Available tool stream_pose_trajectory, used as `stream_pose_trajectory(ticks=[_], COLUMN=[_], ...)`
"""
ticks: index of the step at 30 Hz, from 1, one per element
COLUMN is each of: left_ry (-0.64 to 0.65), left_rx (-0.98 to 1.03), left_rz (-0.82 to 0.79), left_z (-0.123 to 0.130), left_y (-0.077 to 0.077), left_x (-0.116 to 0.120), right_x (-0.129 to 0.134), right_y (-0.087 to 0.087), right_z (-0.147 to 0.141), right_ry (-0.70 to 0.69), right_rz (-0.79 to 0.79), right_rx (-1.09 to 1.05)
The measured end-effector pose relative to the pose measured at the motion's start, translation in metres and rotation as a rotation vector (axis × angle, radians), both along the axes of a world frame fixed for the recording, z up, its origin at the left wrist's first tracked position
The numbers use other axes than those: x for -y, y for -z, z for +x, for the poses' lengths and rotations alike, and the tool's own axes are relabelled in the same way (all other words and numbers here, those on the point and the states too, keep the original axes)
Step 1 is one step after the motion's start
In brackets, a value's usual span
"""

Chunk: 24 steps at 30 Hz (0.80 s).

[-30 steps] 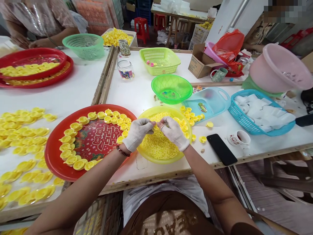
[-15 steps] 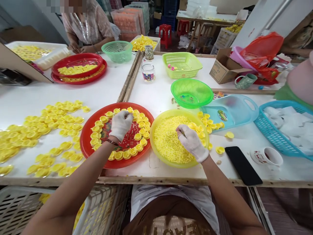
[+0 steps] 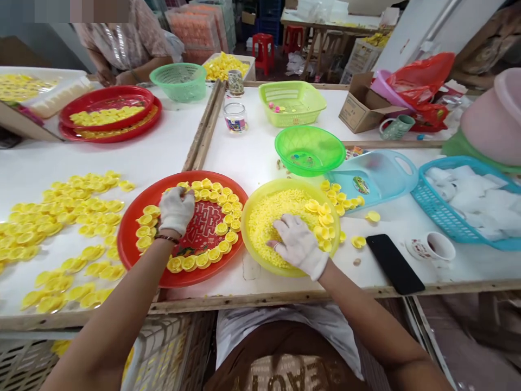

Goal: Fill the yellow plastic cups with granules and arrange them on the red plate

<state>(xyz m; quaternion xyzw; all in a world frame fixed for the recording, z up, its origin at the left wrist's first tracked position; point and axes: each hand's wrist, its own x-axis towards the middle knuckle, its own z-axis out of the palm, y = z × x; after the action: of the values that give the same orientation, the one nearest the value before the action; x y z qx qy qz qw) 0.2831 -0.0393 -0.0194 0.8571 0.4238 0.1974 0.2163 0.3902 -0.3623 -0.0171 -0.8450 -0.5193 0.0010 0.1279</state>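
Note:
My left hand (image 3: 177, 209), in a white glove, is closed over the upper left of the red tray (image 3: 132, 241). Its fingertips are at the tray's ring of small yellow cup-shaped pieces (image 3: 202, 259); whatever they pinch is hidden. The tray has a printed red pattern in its middle. To the right, my gloved right hand (image 3: 300, 241) lies with fingers apart on small yellow pellets (image 3: 260, 222), which fill a yellow bowl (image 3: 249, 245). More yellow cups (image 3: 324, 217) rest on the pellets along the bowl's right side, just past that hand.
Loose yellow cups (image 3: 61, 217) spread across the table's left. A black phone (image 3: 394, 263), a mug (image 3: 431, 247) and a blue basket (image 3: 464, 231) stand right. Behind the bowl are a green bowl (image 3: 309, 152) and blue scoop (image 3: 386, 176). Another person (image 3: 122, 41) sits at back left.
My left hand has moved left over the red tray. My right hand has gone from pinched fingers to spread ones, lower on the pellets. The whole view has shifted slightly.

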Motion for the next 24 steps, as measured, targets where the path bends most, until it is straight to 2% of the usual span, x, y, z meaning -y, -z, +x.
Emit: stream_pose_trajectory(ticks=[2, 3, 5, 8, 10, 13, 16, 18, 21, 24], left_ry=[0.022, 0.073, 0.260, 0.562, 0.696, 0.752, 0.755, 0.731, 0.690, 0.634], left_rx=[0.070, 0.104, 0.141, 0.134, 0.082, -0.009, -0.076, -0.071, -0.003, 0.082], left_rz=[0.134, 0.156, 0.081, -0.085, -0.174, -0.237, -0.303, -0.309, -0.269, -0.221], left_z=[0.011, 0.020, 0.046, 0.093, 0.125, 0.163, 0.183, 0.185, 0.173, 0.149], left_y=[-0.008, -0.014, -0.026, -0.040, -0.041, -0.031, -0.018, -0.015, -0.020, -0.031], left_x=[0.016, 0.027, 0.057, 0.117, 0.158, 0.201, 0.215, 0.215, 0.207, 0.198], right_x=[-0.003, -0.004, -0.007, -0.010, -0.010, -0.010, -0.009, -0.009, -0.006, -0.003], right_y=[0.004, 0.005, 0.009, 0.010, 0.011, 0.015, 0.024, 0.030, 0.033, 0.033], right_z=[-0.004, -0.005, -0.004, -0.001, -0.001, -0.001, 0.000, 0.001, 0.001, 0.001], right_ry=[-0.010, -0.029, -0.053, -0.014, 0.027, 0.034, 0.025, 0.020, -0.027, -0.089], right_rz=[-0.068, -0.091, -0.118, -0.130, -0.131, -0.118, -0.069, -0.015, 0.065, 0.101], right_rx=[0.020, 0.015, -0.009, -0.063, -0.105, -0.163, -0.157, -0.128, -0.095, -0.079])
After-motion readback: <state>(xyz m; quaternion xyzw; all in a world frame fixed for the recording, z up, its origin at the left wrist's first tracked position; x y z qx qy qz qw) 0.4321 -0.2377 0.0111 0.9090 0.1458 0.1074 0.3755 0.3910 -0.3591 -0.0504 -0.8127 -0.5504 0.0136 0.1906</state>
